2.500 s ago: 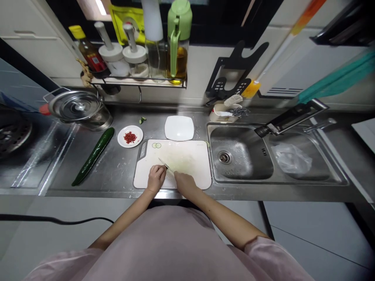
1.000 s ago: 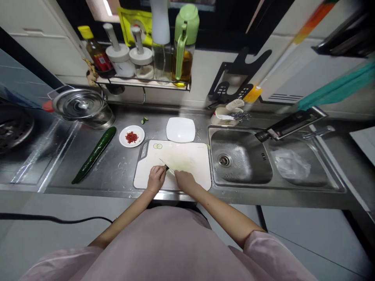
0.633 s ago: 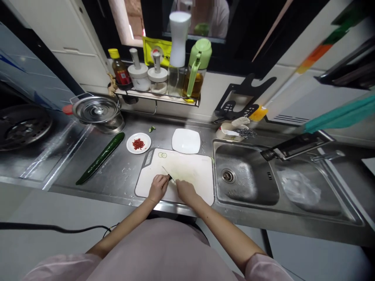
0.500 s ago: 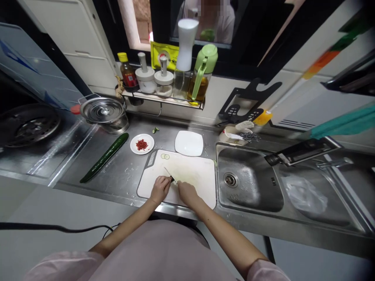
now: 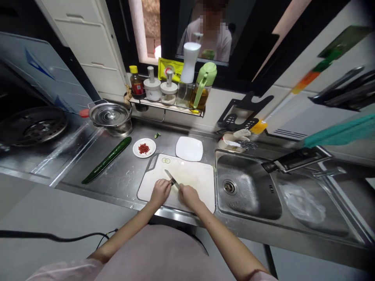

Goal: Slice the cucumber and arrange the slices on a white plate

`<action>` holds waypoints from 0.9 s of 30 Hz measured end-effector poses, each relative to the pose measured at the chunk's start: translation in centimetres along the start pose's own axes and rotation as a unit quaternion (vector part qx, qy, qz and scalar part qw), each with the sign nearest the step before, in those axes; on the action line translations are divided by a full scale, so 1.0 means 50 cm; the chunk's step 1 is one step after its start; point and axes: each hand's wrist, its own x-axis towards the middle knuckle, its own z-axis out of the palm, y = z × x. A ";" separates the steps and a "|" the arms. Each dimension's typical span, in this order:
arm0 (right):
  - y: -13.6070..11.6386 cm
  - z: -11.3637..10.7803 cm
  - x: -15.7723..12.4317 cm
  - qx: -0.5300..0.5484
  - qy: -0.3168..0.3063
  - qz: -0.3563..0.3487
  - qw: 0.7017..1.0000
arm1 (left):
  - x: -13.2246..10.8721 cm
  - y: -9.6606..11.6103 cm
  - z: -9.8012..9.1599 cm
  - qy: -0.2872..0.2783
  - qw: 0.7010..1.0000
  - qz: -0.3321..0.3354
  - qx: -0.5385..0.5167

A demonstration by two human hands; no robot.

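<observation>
My right hand point(image 5: 189, 196) is closed on the handle of a knife point(image 5: 171, 178), whose blade points up and left over the white cutting board point(image 5: 202, 177). Beside the blade, my left hand point(image 5: 161, 192) has its fingers closed on a small dark piece point(image 5: 172, 182), mostly hidden by the fingers and knife. Two pale, round cucumber slices point(image 5: 166, 160) lie near the board's top left edge. Left of the board is a whole cucumber point(image 5: 107, 160), lying slantwise on the steel counter.
A small plate point(image 5: 135, 153) of chopped red bits and a square white plate point(image 5: 189, 148) stand behind the board. The sink point(image 5: 249, 191) adjoins it on the right. Seasoning bottles line a wall shelf point(image 5: 166, 105); a lidded steel pot point(image 5: 113, 119) stands far left.
The view has tilted, so the counter sits slightly lower in the frame. The knife blade shows more of its flat side. Both hands stay close together over the board.
</observation>
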 end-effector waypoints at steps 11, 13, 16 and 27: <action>0.069 -0.029 -0.052 -0.093 0.138 0.046 0.985 | 0.066 0.004 -0.047 0.164 0.964 -0.194 -0.076; 0.080 -0.031 -0.064 -0.099 0.168 0.034 0.980 | 0.106 0.004 -0.059 0.110 0.966 -0.202 -0.121; 0.091 -0.034 -0.077 -0.094 0.183 0.020 0.978 | 0.157 0.022 -0.069 -0.068 0.970 -0.152 -0.177; 0.116 0.031 -0.088 -0.115 0.241 0.001 0.964 | 0.167 0.075 -0.044 -0.216 0.959 -0.120 -0.141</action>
